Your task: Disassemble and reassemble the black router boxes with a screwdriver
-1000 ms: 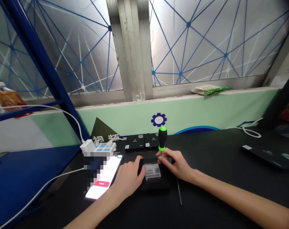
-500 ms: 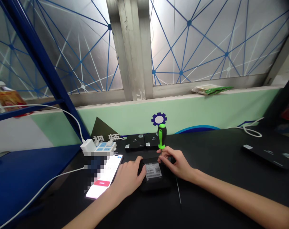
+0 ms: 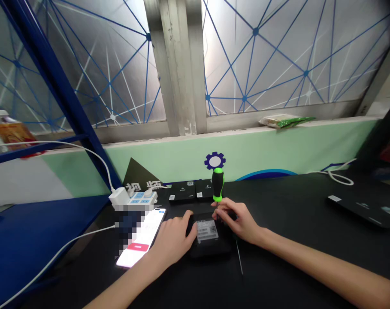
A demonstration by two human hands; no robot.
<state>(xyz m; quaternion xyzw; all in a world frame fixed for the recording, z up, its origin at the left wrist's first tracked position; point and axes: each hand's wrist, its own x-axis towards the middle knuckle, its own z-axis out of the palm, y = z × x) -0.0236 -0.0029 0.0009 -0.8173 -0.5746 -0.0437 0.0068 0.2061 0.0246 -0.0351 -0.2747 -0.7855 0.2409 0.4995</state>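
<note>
A black box-shaped device with a white printed label lies flat on the black table. My left hand grips its left side, thumb by the label and forefinger at the far corner. At the far right corner, my right hand pinches the shaft of a green-and-black screwdriver, which stands upright over the device. The screwdriver's tip is hidden behind my fingers. From under my right hand a thin metal rod sticks out towards me; its other end is out of sight.
A lit phone lies left of my left hand. Behind it stands a white power strip with a plugged-in charger. Two black boxes sit by the wall. Another flat black device lies at the right.
The screwdriver handle has turned about its axis: its green strip now shows on the right instead of the left. The thin rod's near end has shifted slightly left. My left hand stays put.
</note>
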